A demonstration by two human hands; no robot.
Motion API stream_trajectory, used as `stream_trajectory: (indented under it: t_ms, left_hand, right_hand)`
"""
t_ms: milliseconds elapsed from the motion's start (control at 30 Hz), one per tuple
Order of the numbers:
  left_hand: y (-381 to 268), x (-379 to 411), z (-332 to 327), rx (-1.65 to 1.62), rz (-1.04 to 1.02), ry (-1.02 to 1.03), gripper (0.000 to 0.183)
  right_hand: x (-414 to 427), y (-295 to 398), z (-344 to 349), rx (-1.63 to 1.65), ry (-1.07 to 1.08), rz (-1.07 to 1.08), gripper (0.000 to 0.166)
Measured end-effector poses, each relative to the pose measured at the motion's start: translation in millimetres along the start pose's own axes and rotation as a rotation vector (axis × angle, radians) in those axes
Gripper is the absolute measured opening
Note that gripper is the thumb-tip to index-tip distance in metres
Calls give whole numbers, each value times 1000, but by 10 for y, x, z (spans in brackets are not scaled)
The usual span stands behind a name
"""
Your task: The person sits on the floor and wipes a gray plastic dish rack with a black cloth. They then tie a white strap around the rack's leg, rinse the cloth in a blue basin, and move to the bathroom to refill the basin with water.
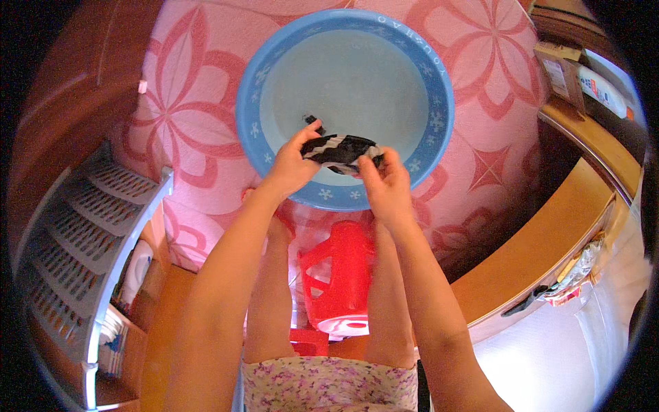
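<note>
A large blue plastic basin [246,103] with a snowflake pattern on its rim stands on a pink flowered floor and holds cloudy water. Over the near part of the basin, a piece of black and white striped fabric [347,148] is stretched between both hands. My left hand [294,159] grips its left end, and my right hand [385,177] pinches the right end. Another small dark piece [313,123] shows in the water just beyond my left fingers; whether it joins the fabric cannot be told.
Between the legs stands a red plastic jug [345,273] with a handle. A grey slatted rack [98,226] is at the left. To the right are a curved wooden shelf [545,226], a cardboard box [560,77] and a white bottle [602,92].
</note>
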State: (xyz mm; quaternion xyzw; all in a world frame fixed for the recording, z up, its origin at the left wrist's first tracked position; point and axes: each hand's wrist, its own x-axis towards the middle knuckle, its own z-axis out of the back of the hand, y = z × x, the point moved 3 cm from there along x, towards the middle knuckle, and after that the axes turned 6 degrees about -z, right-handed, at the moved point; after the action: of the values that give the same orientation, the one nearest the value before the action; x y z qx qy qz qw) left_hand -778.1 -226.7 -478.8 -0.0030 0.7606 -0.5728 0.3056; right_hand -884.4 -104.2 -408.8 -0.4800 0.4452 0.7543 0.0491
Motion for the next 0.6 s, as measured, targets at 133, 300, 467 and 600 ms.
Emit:
stream_trajectory:
  t_ms: [133, 300, 467, 600]
  left_hand:
    - [-396, -157, -210, -451, 73, 8, 50]
    - [-679, -159, -310, -708, 150, -31, 39]
    - [-577, 16, -157, -283, 307, -151, 24]
    - [-382, 139, -135, -523, 562, -86, 23]
  right_hand:
    - [206, -174, 154, 555, 126, -280, 51]
    - [349, -61, -143, 860, 410, -472, 70]
    - [244, 282, -303, 533, 708, -427, 84]
    - [341, 198, -268, -103, 624, -425, 93]
